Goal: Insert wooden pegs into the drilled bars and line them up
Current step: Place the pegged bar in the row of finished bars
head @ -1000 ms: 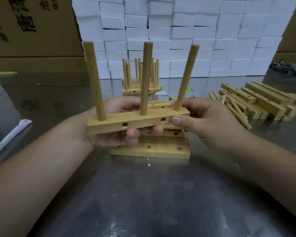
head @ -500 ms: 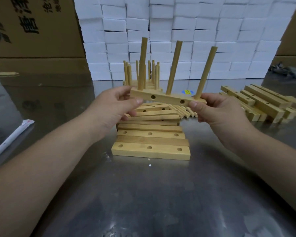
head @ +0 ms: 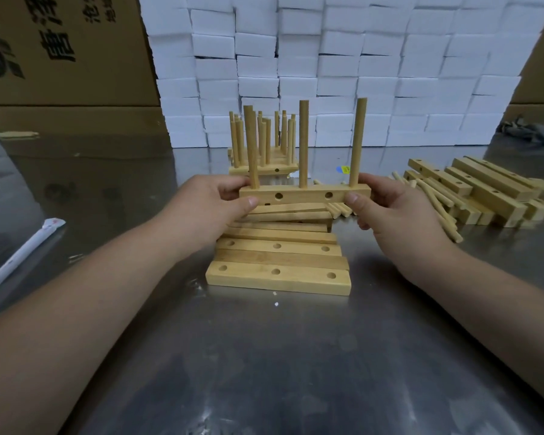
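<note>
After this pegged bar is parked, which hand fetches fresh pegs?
Likely right: the right hand grips the pegged bar just beside the loose pegs; the left hand sits across the stack of bars.

Left hand (head: 208, 208): pinches left end of pale pegged wooden bar (head: 305, 195) | Right hand (head: 393, 211): pinches right end | Forearms: bare, extended forward

Steel tabletop (head: 296, 372), white foam-block wall (head: 327, 58), cardboard boxes (head: 60, 51) behind
</note>
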